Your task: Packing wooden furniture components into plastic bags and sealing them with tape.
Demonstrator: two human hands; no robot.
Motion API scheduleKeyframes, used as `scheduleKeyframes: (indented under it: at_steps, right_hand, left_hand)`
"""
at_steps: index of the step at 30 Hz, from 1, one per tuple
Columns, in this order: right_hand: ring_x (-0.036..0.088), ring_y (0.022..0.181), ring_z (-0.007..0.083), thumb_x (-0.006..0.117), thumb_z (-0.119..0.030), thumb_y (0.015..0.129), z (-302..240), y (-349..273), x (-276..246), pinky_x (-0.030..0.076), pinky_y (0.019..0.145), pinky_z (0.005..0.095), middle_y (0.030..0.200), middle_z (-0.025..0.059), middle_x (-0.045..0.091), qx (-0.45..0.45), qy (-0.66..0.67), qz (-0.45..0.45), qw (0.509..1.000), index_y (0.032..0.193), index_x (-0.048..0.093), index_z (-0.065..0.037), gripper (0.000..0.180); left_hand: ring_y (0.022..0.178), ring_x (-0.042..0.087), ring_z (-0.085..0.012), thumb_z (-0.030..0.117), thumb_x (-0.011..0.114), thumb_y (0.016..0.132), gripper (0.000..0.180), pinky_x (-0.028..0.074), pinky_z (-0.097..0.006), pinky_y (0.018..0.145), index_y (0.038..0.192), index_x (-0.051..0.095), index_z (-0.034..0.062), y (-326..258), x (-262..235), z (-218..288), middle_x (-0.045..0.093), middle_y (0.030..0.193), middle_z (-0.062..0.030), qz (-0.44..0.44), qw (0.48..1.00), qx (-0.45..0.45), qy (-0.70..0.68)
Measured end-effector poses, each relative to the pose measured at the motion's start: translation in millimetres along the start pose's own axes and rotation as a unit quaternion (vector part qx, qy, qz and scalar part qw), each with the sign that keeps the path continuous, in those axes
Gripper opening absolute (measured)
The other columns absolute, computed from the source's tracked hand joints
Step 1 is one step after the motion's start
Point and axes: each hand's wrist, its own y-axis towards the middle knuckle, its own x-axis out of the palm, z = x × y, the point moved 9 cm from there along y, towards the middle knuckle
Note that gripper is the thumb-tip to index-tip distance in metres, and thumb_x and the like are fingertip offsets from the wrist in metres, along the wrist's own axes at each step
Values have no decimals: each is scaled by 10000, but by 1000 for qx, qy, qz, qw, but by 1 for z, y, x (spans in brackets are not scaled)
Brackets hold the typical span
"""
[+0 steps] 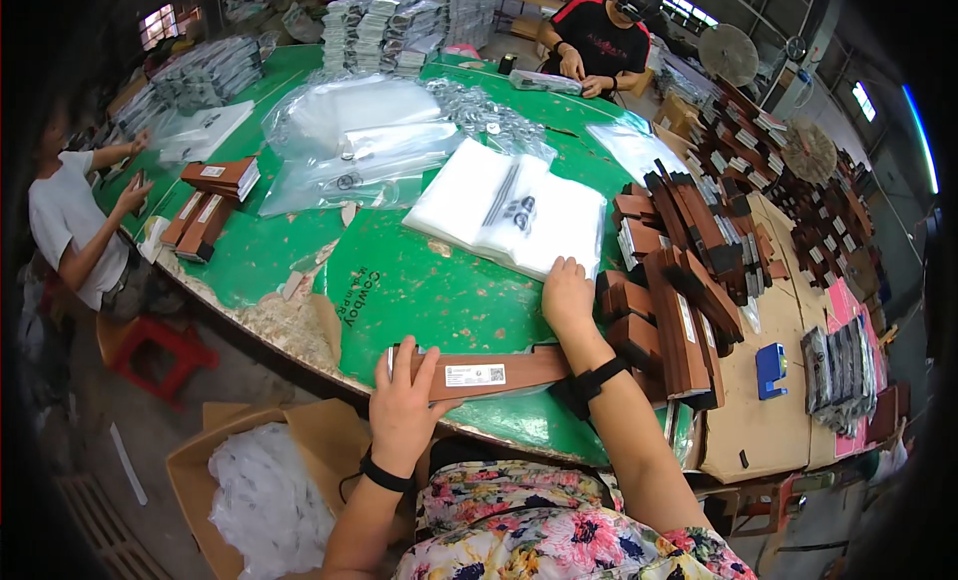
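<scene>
Brown box (514, 372), left grip (403, 410) clasping left end, right grip (569, 298) on bags (504, 206), closure unclear

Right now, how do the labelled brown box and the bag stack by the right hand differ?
The brown box is narrow; the bag stack is broad and flat. The brown box looks opaque with a white label, the bag stack translucent with dark printing. The left hand holds the brown box; the right hand is at the bag stack's edge. Both are over the green table.
</scene>
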Motion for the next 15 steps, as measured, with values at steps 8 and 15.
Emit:
scheduleKeyframes:
  at_steps: [8,15]
  right_hand:
    - [643,862,273,592,-97,815,-13,-3,-23,548,712,375,845,88,631,-75,19,64,995,841,638,-62,63]
    - [664,842,298,569,-69,840,0,0,-8,551,702,409,853,114,654,24,56,5,998,830,632,-51,66]
  left_hand:
    - [1214,473,-432,319,884,612,792,499,-495,937,1315,574,125,-2,-5,-4,463,1411,-147,9,1000,6,-5]
    - [1242,458,-427,263,908,581,809,471,-510,968,1302,566,128,0,-2,-6,453,1414,-144,-2,999,-18,-31]
